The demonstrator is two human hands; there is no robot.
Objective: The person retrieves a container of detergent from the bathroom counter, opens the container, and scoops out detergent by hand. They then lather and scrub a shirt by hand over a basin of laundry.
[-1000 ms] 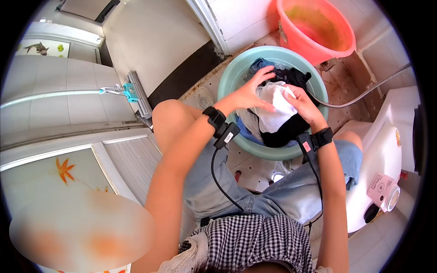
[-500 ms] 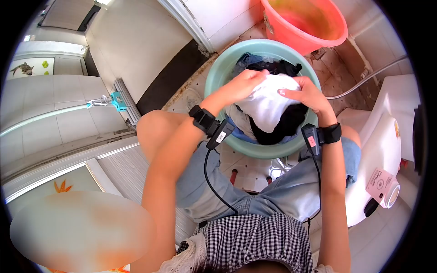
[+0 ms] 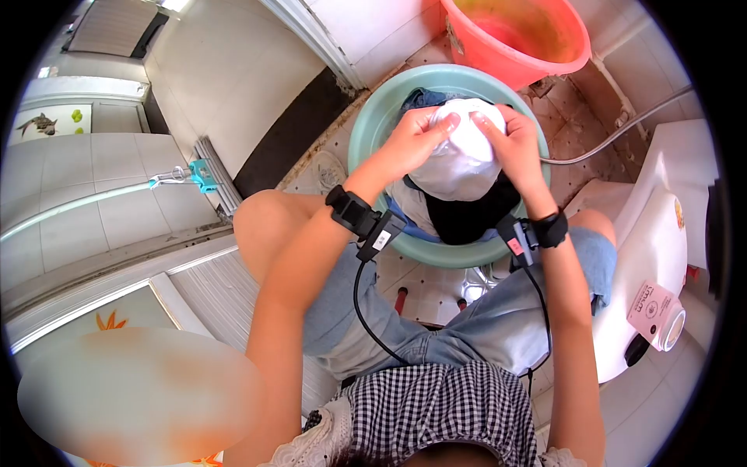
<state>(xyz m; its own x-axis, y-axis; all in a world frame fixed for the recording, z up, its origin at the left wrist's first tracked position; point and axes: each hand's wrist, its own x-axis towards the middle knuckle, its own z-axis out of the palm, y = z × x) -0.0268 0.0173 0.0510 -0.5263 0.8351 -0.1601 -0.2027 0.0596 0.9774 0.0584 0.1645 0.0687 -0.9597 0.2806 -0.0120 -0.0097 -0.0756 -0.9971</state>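
A white cloth (image 3: 459, 173) is stretched between my two hands above a light green basin (image 3: 436, 253). My left hand (image 3: 420, 140) grips its left side, thumb on top. On the right side, my right hand (image 3: 515, 144) pinches the same cloth, its thumb close to the other one. Beneath lie more clothes: a black garment (image 3: 467, 218), a greyish-white one (image 3: 410, 204) and dark blue fabric (image 3: 422, 98) at the far rim. The cloth hides part of the pile.
A red-orange tub (image 3: 517, 50) stands behind the basin. A grey hose (image 3: 599, 153) runs on the right, near a white fixture (image 3: 642, 241) with a pink-labelled container (image 3: 656, 315). At the left, a mop (image 3: 214, 177) leans by the doorway.
My left hand was open a second ago and has closed on the cloth. Both hands have since come closer together and gathered the cloth, slightly farther from my body.
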